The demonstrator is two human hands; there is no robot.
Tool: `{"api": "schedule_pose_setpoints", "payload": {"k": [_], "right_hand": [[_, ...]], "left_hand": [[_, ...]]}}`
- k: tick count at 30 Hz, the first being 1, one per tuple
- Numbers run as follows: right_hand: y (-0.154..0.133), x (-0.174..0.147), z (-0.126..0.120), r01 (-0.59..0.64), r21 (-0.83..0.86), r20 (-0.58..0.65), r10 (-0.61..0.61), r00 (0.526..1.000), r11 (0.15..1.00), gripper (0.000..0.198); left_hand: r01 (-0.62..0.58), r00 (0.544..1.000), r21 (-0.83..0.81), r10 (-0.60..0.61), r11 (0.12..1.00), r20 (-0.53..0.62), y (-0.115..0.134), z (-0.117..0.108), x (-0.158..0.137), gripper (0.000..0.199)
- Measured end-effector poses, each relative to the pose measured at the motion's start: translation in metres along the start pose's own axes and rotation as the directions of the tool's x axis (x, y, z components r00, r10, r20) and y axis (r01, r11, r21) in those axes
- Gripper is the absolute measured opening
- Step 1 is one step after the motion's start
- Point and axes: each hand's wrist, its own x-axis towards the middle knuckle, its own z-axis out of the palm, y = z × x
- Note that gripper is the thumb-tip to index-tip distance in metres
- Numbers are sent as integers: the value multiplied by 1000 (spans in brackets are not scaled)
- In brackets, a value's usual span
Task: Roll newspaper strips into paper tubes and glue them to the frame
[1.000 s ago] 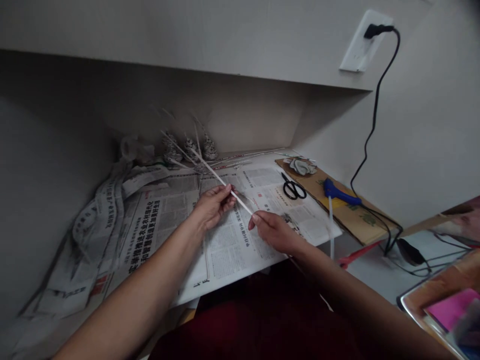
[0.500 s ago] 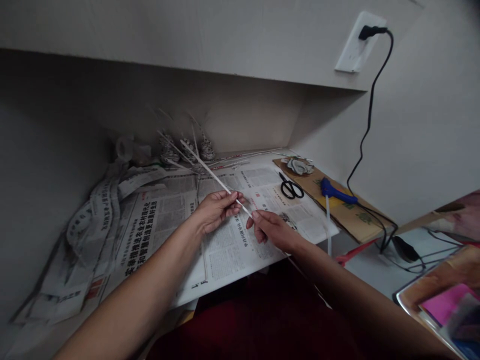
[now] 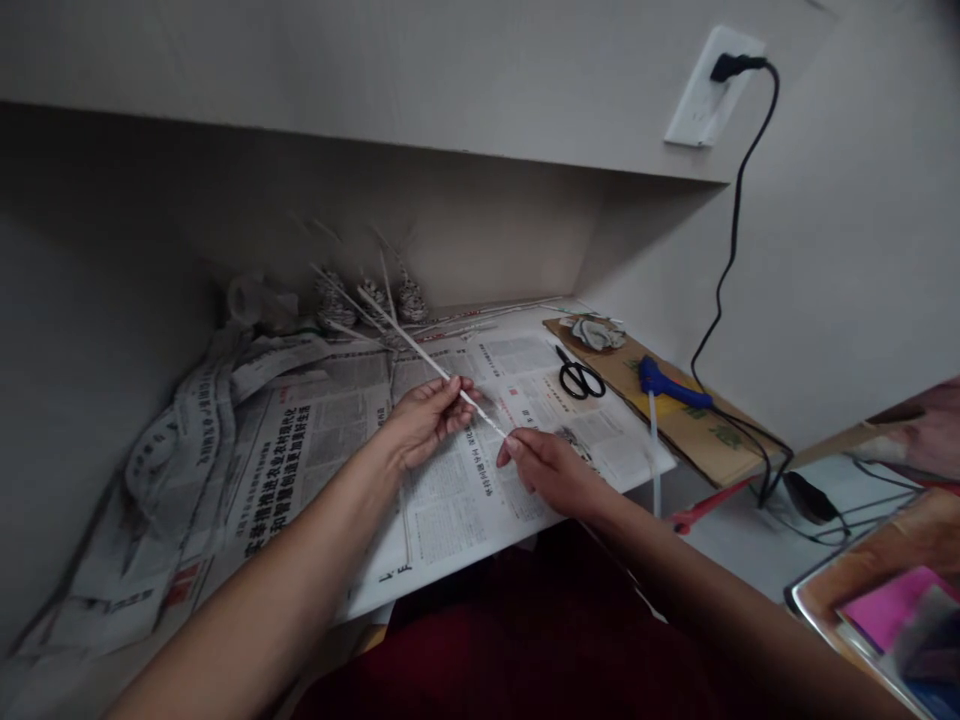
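A thin white rolled-paper stick [image 3: 411,341] slants across the middle of the view, above printed newspaper sheets [image 3: 442,520]. My left hand [image 3: 429,418] pinches it partway along between thumb and fingers. At its near end, my right hand [image 3: 541,465] grips the stick with thumb and forefinger, the other fingers curled under. Behind its far end stand several small woven paper pieces [image 3: 331,298], with loose paper sticks [image 3: 457,325] lying beside them. Black-handled scissors [image 3: 579,378] rest on the newspaper beyond my right hand.
On a cardboard piece [image 3: 720,440] at right lie a blue glue gun [image 3: 667,382] and a grey paper flower [image 3: 596,332]. Its cord [image 3: 731,240] runs up to a wall socket [image 3: 709,95]. Newspaper strips [image 3: 206,420] pile up at left. A red-handled tool [image 3: 709,508] lies at right.
My hands have moved slightly apart along the paper stick, the left one a little up and left, the right one a little right. Both keep hold of it.
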Motion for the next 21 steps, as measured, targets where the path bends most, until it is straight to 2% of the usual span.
{"api": "schedule_pose_setpoints", "payload": {"k": [2,3,5,7,9,10,12,14,16,17,19,21], "right_hand": [[2,0,1,1,-13,-10,-1,1000,1000,34],[3,1,3,-5,32,0,5,1000,999,36],[5,2,5,-41,225,66,27,997,974,37],[6,3,7,-132,477,189,45,981,869,36],[6,4,8,-217,624,286,39,957,751,35],[6,4,7,-226,634,294,40,955,740,36],[5,4,6,-163,530,211,57,976,832,40],[4,4,6,-61,294,70,42,997,954,38],[4,4,6,-2,107,-16,4,1000,994,34],[4,4,7,1,104,-18,0,1000,995,34],[5,3,9,-51,283,65,34,997,958,37],[6,3,10,-162,517,225,49,973,840,36]], "left_hand": [[16,998,45,-19,999,64,-2,2,-2,11],[22,995,66,-28,998,93,-3,3,-3,11],[25,992,83,-35,996,124,-5,5,-6,12],[15,991,72,-24,997,129,-5,5,-7,12],[12,991,61,-20,998,135,-4,5,-7,11],[12,991,58,-19,998,131,-4,5,-6,11],[9,993,61,-16,998,117,-3,4,-6,10],[5,995,79,-12,997,99,-3,4,-5,8],[6,996,102,-15,995,88,-4,5,-5,8],[9,996,109,-18,994,85,-4,5,-5,8],[18,996,104,-27,994,83,-4,6,-6,8],[27,995,83,-34,996,89,-3,6,-7,8]]}}
